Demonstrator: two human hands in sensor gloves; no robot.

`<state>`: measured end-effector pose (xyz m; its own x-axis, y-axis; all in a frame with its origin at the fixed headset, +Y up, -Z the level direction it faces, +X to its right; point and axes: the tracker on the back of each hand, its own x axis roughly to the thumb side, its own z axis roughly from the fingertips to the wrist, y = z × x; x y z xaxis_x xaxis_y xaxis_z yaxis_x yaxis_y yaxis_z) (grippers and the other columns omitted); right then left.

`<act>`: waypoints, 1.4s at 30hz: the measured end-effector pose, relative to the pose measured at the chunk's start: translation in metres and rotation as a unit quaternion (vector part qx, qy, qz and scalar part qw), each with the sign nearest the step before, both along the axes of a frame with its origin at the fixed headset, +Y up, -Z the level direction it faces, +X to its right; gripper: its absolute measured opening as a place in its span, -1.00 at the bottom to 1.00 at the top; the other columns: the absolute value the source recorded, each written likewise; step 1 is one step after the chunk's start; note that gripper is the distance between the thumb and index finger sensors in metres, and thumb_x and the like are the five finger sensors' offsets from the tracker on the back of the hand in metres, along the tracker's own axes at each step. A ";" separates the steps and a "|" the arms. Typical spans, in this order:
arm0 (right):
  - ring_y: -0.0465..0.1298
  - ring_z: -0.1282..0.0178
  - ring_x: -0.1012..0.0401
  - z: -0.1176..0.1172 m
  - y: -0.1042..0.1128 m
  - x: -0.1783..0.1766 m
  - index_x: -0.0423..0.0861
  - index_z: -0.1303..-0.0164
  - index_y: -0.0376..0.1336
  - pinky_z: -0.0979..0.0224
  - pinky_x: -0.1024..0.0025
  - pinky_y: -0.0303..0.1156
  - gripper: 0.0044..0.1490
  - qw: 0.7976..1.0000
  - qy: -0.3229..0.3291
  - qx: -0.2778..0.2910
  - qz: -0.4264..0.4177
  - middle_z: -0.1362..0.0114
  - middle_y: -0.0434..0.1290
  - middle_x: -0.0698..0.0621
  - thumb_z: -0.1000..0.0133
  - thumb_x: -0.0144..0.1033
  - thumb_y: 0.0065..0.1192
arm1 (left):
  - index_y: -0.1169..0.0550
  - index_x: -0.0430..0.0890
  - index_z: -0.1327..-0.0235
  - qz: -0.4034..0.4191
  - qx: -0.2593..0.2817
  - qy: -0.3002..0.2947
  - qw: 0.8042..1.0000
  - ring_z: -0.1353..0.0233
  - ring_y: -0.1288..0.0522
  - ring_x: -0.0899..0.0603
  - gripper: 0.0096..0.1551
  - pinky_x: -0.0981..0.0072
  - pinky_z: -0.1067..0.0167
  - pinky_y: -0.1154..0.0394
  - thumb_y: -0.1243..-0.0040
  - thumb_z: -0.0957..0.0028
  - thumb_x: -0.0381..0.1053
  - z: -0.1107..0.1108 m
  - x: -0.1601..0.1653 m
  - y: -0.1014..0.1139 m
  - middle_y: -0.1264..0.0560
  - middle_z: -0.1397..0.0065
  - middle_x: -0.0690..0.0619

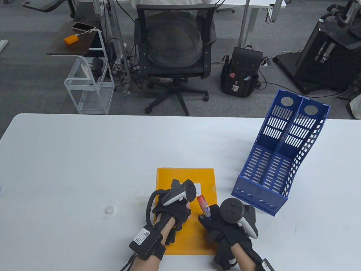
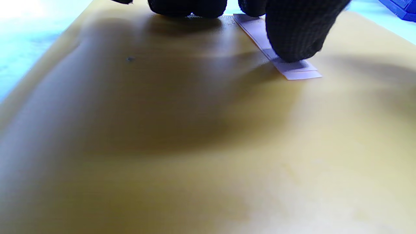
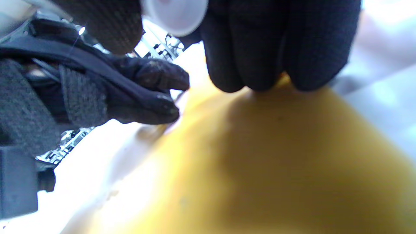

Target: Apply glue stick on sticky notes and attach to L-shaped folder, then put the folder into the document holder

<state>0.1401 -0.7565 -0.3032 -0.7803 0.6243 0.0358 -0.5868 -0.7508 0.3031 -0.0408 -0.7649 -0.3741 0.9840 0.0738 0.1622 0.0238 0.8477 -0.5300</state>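
Observation:
A yellow L-shaped folder (image 1: 183, 234) lies flat on the white table in front of me. A pale sticky note (image 1: 199, 187) sits near its far right part. In the left wrist view a fingertip (image 2: 292, 39) of my left hand (image 1: 180, 210) presses on the sticky note (image 2: 294, 70). My right hand (image 1: 210, 223) grips a glue stick (image 1: 203, 206) with its red end pointing away, just right of the left hand. The right wrist view shows the stick's white base (image 3: 175, 13) among my fingers (image 3: 260, 48), above the folder (image 3: 260, 162). The blue document holder (image 1: 282, 158) stands at the right.
A small white cap (image 1: 109, 210) lies on the table left of the folder. Behind the table are a black office chair (image 1: 175, 53), a black backpack (image 1: 239, 73) and a white wire cart (image 1: 90, 84). The table's far edge (image 1: 141, 114) runs across the view.

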 end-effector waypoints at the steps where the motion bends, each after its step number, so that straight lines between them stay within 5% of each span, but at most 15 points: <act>1: 0.46 -0.25 -0.19 0.000 0.000 0.000 -0.37 -0.30 0.13 -0.13 -0.09 0.54 -0.22 1.000 0.000 0.000 0.000 -0.33 0.46 -0.32 -0.17 0.02 0.13 | -0.11 0.19 -0.59 0.000 -0.001 0.000 1.000 -0.63 -0.09 -0.24 -0.13 -0.37 -0.53 -0.04 -0.25 -0.06 0.19 0.000 0.000 0.000 -0.06 -0.66 -0.05; 6: 0.46 -0.25 -0.19 0.000 0.000 0.000 -0.37 -0.30 0.13 -0.13 -0.10 0.54 -0.22 1.000 0.000 0.001 0.001 -0.33 0.46 -0.32 -0.17 0.02 0.13 | 0.24 0.07 -0.56 0.005 0.029 -0.011 1.000 -0.63 -0.13 -0.22 0.16 -0.35 -0.53 -0.07 -0.25 -0.04 0.22 0.003 -0.003 0.000 -0.08 -0.67 -0.03; 19: 0.48 -0.22 -0.19 0.000 -0.001 0.001 -0.36 -0.28 0.15 -0.11 -0.09 0.55 -0.22 1.000 -0.007 0.011 -0.005 -0.30 0.48 -0.32 -0.17 0.03 0.14 | 0.17 0.00 -0.56 0.038 0.102 -0.034 0.993 -0.66 -0.14 -0.23 0.05 -0.34 -0.52 -0.10 -0.19 -0.07 0.15 0.036 -0.017 0.020 -0.08 -0.69 -0.04; 26: 0.49 -0.22 -0.20 0.000 -0.001 0.002 -0.36 -0.29 0.14 -0.12 -0.09 0.55 -0.22 1.000 -0.010 0.015 -0.010 -0.31 0.47 -0.33 -0.16 0.01 0.14 | 0.01 -0.01 -0.59 0.113 0.146 -0.023 0.983 -0.63 -0.20 -0.25 -0.06 -0.35 -0.50 -0.14 -0.15 -0.07 0.20 0.074 -0.038 0.041 -0.15 -0.68 -0.08; 30: 0.48 -0.23 -0.21 0.002 -0.001 0.001 -0.36 -0.30 0.14 -0.12 -0.08 0.54 -0.22 1.000 -0.009 0.020 -0.004 -0.31 0.47 -0.33 -0.16 0.01 0.14 | -0.53 0.07 -0.23 0.160 0.183 -0.017 0.970 -0.43 -0.51 -0.25 -0.46 -0.39 -0.37 -0.31 -0.22 0.02 0.18 0.081 -0.052 0.047 -0.55 -0.42 -0.03; 39: 0.49 -0.24 -0.23 0.008 0.009 -0.004 -0.36 -0.32 0.13 -0.15 -0.09 0.52 -0.22 0.998 -0.005 0.063 -0.006 -0.32 0.46 -0.35 -0.17 0.00 0.16 | -0.55 0.03 -0.20 0.330 0.112 0.007 0.937 -0.38 -0.53 -0.23 -0.53 -0.29 -0.39 -0.32 -0.02 -0.12 0.16 0.081 -0.066 0.035 -0.58 -0.36 -0.05; 42: 0.63 -0.05 -0.16 0.013 0.016 -0.011 -0.35 -0.31 0.17 -0.01 -0.05 0.58 -0.21 0.996 0.011 0.087 -0.004 -0.12 0.59 -0.25 -0.16 0.03 0.17 | -0.52 0.03 -0.29 0.383 0.070 0.004 0.921 -0.39 -0.52 -0.26 -0.40 -0.33 -0.37 -0.31 0.10 -0.10 0.25 0.082 -0.060 0.029 -0.57 -0.39 -0.08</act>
